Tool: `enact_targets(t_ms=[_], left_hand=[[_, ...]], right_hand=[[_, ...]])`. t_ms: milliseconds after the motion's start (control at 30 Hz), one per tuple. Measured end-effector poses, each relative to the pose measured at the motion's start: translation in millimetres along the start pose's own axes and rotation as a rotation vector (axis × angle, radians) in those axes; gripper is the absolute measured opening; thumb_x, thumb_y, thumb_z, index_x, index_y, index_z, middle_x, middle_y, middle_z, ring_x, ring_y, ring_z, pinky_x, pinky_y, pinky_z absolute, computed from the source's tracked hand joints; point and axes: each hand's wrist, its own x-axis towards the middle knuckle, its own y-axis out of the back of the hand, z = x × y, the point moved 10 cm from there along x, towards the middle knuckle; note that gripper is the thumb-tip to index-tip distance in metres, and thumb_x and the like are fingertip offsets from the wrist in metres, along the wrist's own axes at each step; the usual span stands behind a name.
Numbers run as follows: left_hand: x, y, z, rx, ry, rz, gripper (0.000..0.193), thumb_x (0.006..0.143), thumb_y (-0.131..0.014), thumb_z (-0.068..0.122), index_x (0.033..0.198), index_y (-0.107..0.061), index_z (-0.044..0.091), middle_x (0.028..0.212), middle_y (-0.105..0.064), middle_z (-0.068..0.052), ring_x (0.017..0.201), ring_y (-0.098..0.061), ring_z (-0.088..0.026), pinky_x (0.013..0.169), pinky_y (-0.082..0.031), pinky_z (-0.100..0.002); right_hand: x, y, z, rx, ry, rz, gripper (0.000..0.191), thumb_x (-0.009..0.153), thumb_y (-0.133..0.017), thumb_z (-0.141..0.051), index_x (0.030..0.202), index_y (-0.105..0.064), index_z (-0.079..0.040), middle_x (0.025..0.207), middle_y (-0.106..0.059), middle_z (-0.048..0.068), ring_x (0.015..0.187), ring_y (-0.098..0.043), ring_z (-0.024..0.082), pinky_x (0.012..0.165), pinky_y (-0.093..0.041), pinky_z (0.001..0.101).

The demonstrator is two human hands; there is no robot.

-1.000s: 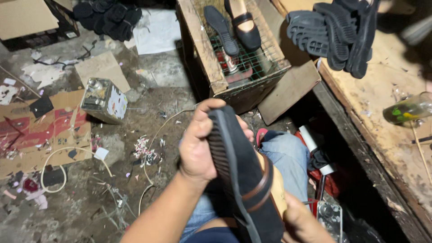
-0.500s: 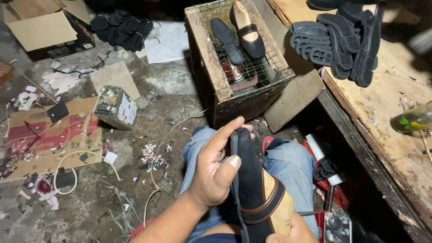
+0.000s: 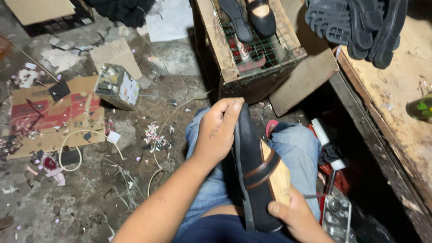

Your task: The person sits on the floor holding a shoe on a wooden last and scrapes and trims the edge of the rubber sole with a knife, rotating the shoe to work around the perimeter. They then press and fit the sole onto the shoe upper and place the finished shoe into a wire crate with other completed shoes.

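A black shoe (image 3: 252, 175) on a pale wooden last rests on my lap, sole side turned left, with a brown strap across its middle. My left hand (image 3: 218, 130) grips its upper end, the fingers curled over the toe and the palm against the sole. My right hand (image 3: 294, 216) holds the lower end from underneath, the thumb pressed on the black edge. Blue jeans (image 3: 294, 148) cover my knees below the shoe.
A wooden crate (image 3: 216, 40) with a wire grid top carries a black sole and a black shoe (image 3: 261, 18). Several black soles (image 3: 355, 27) lie on the wooden bench (image 3: 396, 85) at right. A square tin can (image 3: 118, 85), cardboard (image 3: 54, 112) and scraps litter the floor.
My left hand has shifted from a flat palm on the sole to gripping the toe end. The shoe has turned more side-on and sits lower on my lap.
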Motion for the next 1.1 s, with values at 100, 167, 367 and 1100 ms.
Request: enact_targets(t_ms=[100, 167, 367, 1100], left_hand=[[-10.7, -20.3, -14.5, -0.298, 0.065, -0.122, 0.063, 0.105, -0.061, 0.026, 0.155, -0.035, -0.001, 0.131, -0.062, -0.011, 0.117, -0.059, -0.016, 0.104, -0.046, -0.031], [-21.5, -32.0, -7.6, -0.288, -0.001, -0.212, 0.082, 0.105, -0.062, 0.027, 0.166, -0.012, 0.003, 0.150, -0.052, -0.013, 0.135, -0.052, -0.019, 0.118, -0.038, -0.033], [-49.1, -54.8, 4.9, -0.394, 0.038, -0.416, 0.113, 0.098, -0.067, 0.050, 0.170, 0.009, 0.007, 0.174, -0.025, -0.017, 0.161, -0.028, -0.025, 0.130, -0.022, -0.038], [-74.6, -44.8, -15.0, -0.699, 0.202, -0.431, 0.101, 0.090, -0.080, 0.043, 0.162, -0.021, 0.004, 0.158, -0.042, -0.014, 0.144, -0.047, -0.024, 0.119, -0.038, -0.039]], right_hand=[[-0.4, -3.4, -9.5, 0.156, -0.064, 0.083, 0.092, 0.075, -0.084, -0.038, 0.147, -0.047, 0.007, 0.134, -0.064, 0.019, 0.116, -0.066, 0.026, 0.100, -0.050, 0.0411], [2.0, -9.1, -19.9, 0.308, -0.067, 0.085, 0.090, 0.076, -0.084, -0.037, 0.146, -0.046, 0.006, 0.132, -0.063, 0.019, 0.113, -0.066, 0.027, 0.096, -0.053, 0.0425], [13.7, -17.7, -61.9, 0.347, 0.059, 0.077, 0.091, 0.078, -0.084, -0.036, 0.147, -0.044, 0.007, 0.135, -0.063, 0.017, 0.117, -0.065, 0.025, 0.098, -0.052, 0.0404], [-34.9, -82.3, -161.5, -1.171, 0.809, 0.172, 0.070, 0.078, -0.081, -0.029, 0.134, -0.056, 0.004, 0.137, -0.058, 0.027, 0.128, -0.057, 0.037, 0.109, -0.043, 0.0407]])
